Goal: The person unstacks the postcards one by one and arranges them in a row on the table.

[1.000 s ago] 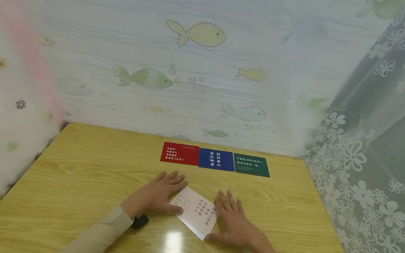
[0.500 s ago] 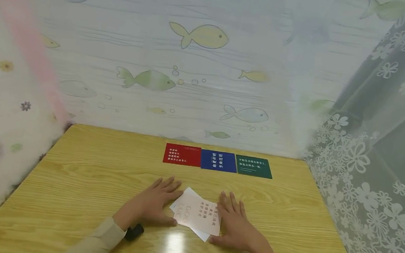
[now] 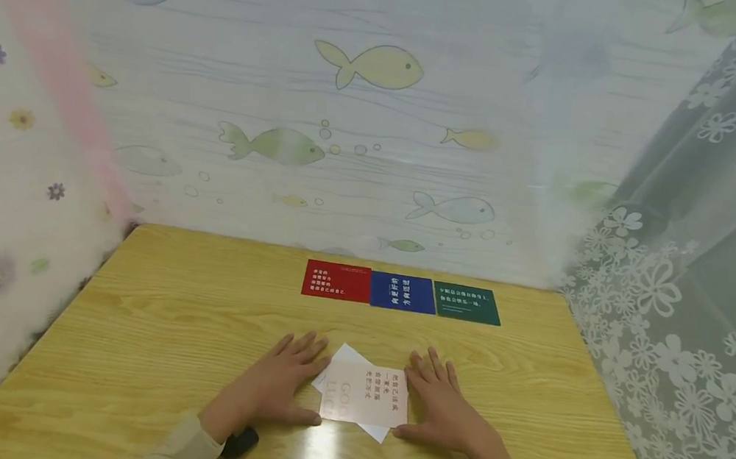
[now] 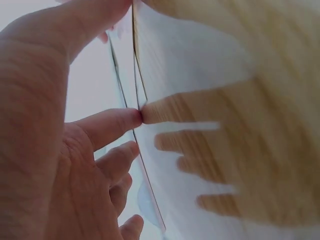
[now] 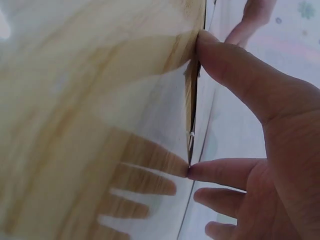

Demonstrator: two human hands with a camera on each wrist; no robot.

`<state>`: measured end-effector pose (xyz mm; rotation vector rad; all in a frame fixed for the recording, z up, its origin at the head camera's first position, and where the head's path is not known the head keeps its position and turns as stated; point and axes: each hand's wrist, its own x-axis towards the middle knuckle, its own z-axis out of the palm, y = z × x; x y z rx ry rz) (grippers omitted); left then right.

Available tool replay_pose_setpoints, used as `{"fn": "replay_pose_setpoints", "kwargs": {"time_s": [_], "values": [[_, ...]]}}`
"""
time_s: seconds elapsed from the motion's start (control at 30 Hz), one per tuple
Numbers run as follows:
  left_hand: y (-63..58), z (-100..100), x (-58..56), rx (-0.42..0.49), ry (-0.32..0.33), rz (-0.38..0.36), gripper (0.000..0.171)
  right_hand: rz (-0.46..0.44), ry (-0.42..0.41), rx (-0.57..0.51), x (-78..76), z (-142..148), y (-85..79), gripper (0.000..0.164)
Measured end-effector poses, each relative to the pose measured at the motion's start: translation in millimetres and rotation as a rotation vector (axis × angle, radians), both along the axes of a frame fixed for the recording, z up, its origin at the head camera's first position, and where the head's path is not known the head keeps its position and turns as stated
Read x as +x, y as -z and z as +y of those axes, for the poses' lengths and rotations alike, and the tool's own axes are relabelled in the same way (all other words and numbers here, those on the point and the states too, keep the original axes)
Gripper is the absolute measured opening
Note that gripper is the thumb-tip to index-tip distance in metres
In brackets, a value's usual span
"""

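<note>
A pale pink card (image 3: 355, 398) with printed characters and "GOOD LUCK" lettering lies in the middle of the table. Beneath it is a white card (image 3: 347, 354), turned at an angle so its corners stick out at the top and bottom. My left hand (image 3: 275, 383) is at the pink card's left side, fingers spread and thumb near the lower corner. On the opposite side my right hand (image 3: 446, 413) has its thumb and fingertips along the right edge. Both wrist views show thumb and index fingertip close against the tabletop, the fingers mostly straight.
Behind the hands, a red card (image 3: 336, 281), a blue card (image 3: 404, 293) and a green card (image 3: 467, 303) lie side by side in a row. The wood-grain table (image 3: 167, 314) meets a fish-patterned curtain (image 3: 346, 183) at the back. Lace fabric (image 3: 656, 346) hangs at right.
The pink card has turned from a slant, nearly over the white card, to lie square between my hands. The white card's corners show more. Both hands have shifted slightly.
</note>
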<state>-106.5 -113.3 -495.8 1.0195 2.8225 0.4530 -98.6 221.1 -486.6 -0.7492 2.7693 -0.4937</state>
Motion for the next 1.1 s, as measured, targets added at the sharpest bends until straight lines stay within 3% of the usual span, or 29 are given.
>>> {"fn": "replay_pose_setpoints", "kwargs": {"time_s": [0.33,0.73,0.97,1.1], "values": [[0.7,2.7,2.6,-0.007,-0.01,0.026,0.088,0.119,-0.024,0.085,-4.5,-1.7,-2.6,0.095],[5.7,5.7,-2.2,-0.012,-0.015,-0.027,0.097,0.12,-0.019,0.029,-9.0,-7.4,0.9,0.087],[4.7,6.9,-0.7,-0.009,-0.027,-0.019,0.092,0.127,-0.06,0.04,-10.1,-1.8,3.8,0.103],[3.4,8.3,0.1,-0.004,-0.036,-0.025,0.091,0.111,-0.066,0.033,-10.8,1.7,4.1,0.103]]}}
